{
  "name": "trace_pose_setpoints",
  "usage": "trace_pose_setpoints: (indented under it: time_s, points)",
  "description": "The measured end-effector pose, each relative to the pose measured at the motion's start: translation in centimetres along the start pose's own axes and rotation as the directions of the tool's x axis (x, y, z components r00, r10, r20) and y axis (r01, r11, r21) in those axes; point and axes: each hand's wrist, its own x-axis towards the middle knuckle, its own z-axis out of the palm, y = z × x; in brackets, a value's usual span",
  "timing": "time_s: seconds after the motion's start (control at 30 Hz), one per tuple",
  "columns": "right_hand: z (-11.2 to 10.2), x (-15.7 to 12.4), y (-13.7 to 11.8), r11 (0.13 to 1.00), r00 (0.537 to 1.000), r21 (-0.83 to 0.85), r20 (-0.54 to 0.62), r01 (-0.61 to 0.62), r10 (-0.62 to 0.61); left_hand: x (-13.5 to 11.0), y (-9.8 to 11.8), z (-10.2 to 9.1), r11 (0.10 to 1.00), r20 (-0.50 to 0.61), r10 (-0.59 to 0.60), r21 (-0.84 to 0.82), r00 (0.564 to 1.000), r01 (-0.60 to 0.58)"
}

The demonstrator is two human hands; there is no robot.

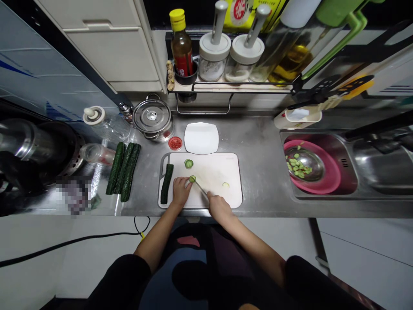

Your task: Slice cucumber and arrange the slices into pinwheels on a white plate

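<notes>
My right hand [220, 206] is closed round the handle of a knife [201, 189], its blade angled up and left across the white cutting board [206, 199]. At the blade's tip sits a small green cucumber piece [192, 178]. The bent fingers of my left hand [180, 192] pinch at that piece from the left, partly hiding it. Farther up the board lies a small pile of cucumber slices [189, 163]. A dark green length of cucumber [167, 184] rests along the board's left side, and one pale slice [225, 184] lies toward the right.
Behind the board is a white plate [201, 138], beside a red lid [175, 143] and a steel pot [152, 116]. Whole cucumbers [124, 170] lie to the left. In the sink at right, a pink basin [332, 174] holds a metal bowl [316, 165] with cut pieces.
</notes>
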Motion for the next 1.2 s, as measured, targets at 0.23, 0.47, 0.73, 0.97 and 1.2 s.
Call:
trace_pose_setpoints:
  time_s: [0.23, 0.47, 0.73, 0.97, 1.2]
  points:
    - [0.2, 0.2, 0.0, 1.000, 1.000, 0.000, -0.004, -0.012, 0.012, 0.0, 0.0, 0.0, 1.000, -0.006, 0.009, 0.000, 1.000, -0.009]
    - [-0.2, 0.2, -0.3, 1.000, 1.000, 0.023, 0.026, -0.013, 0.012, 0.0, 0.0, 0.0, 1.000, -0.003, 0.003, -0.001, 1.000, -0.003]
    - [0.4, 0.4, 0.1, 0.999, 1.000, 0.045, 0.009, 0.011, -0.011, 0.1, 0.0, -0.1, 1.000, 0.007, 0.005, 0.002, 1.000, -0.005]
    - [0.8, -1.5, 1.6, 0.998, 0.997, 0.065, 0.070, -0.022, 0.018, 0.6, 0.2, -0.2, 1.000, 0.033, -0.026, -0.005, 0.999, 0.026]
    - [0.1, -2.2, 3.0, 0.997, 0.998, 0.041, 0.010, -0.068, 0.068, 1.7, 1.0, 0.5, 0.995, 0.023, -0.099, 0.033, 0.995, 0.098]
